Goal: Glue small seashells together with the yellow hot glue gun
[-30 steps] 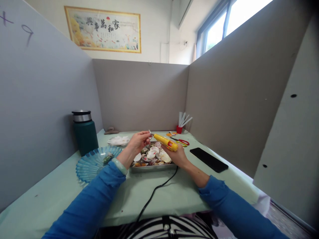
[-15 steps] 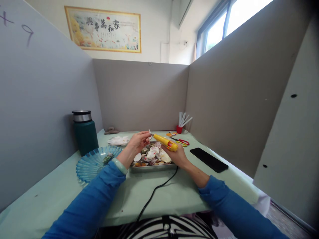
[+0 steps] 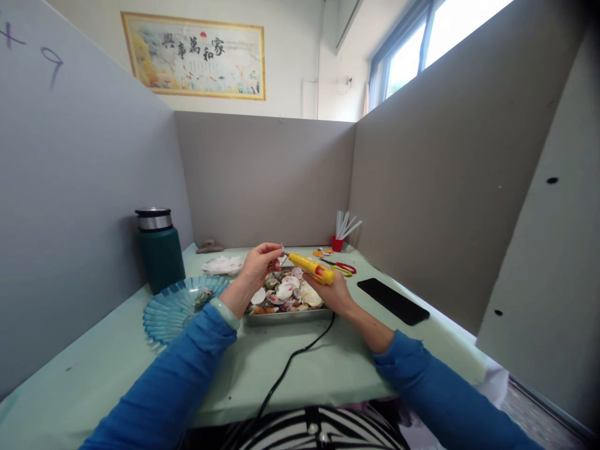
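Grey partition panels [image 3: 262, 181] enclose a pale green table [image 3: 328, 369]. Behind, a framed calligraphy painting [image 3: 193, 55] hangs on the white wall. Daylight enters through the window [image 3: 435, 37].

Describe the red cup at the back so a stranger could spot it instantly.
Start at the metal tray of shells in the middle of the green table, then look past the scissors toward the back right corner of the partitions. There stands the small red cup. It is the only upright red thing there, with white sticks fanning out of its top.
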A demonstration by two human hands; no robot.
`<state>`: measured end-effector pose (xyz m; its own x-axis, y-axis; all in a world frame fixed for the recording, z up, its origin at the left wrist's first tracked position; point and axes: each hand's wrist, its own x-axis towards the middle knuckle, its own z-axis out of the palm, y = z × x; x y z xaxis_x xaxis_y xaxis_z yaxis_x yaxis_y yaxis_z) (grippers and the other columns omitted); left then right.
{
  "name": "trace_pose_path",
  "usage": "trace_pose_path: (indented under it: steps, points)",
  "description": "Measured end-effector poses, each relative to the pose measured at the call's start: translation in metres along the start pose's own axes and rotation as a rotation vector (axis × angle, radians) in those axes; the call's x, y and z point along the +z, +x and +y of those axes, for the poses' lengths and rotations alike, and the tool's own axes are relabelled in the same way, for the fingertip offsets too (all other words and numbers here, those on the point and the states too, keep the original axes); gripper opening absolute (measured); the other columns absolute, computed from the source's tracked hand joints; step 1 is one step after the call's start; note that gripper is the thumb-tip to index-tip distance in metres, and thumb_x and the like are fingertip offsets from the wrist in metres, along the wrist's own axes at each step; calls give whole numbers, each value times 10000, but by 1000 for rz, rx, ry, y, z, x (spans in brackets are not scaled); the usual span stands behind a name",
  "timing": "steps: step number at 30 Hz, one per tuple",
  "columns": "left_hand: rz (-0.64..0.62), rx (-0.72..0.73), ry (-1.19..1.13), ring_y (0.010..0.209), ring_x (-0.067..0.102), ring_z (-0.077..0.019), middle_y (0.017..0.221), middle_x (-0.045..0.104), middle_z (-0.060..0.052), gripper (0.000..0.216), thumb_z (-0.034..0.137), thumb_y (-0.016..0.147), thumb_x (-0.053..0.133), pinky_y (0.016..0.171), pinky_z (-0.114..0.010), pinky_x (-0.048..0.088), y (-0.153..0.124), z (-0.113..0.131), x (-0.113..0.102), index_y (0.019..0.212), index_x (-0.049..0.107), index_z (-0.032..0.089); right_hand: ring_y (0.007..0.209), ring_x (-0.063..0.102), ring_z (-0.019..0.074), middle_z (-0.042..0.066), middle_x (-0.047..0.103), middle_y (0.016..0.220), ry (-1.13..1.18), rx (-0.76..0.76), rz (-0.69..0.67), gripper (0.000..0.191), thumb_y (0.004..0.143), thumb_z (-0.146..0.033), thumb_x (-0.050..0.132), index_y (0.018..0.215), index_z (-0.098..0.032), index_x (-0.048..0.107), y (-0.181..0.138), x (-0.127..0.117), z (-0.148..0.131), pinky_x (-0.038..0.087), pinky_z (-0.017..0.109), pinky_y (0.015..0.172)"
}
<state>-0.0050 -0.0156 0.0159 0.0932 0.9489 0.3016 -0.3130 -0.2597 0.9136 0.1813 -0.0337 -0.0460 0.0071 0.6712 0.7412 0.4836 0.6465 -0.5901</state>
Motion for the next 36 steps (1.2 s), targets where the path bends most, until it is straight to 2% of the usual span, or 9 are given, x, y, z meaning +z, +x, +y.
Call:
trace_pose_path:
  steps: [10,36]
  points:
    - [21,202,222,416,479,-70,546,573,13,179,221,643,708,436,-202,392,1,-1,0,779,633,131,588,559,149,15,631,653,36,26,11,272,747,-421,631,762,-152,664,1,1,2,453,247,553]
    - [44,207,269,394,467,-71,466,536,22,160,234,636,729,423,-189,367,3,-3,0,737,654,134,607,593,164,24,657,672,48,41,11,265,735,-413,641,766,-154,688,2,2,4,479,260,565]
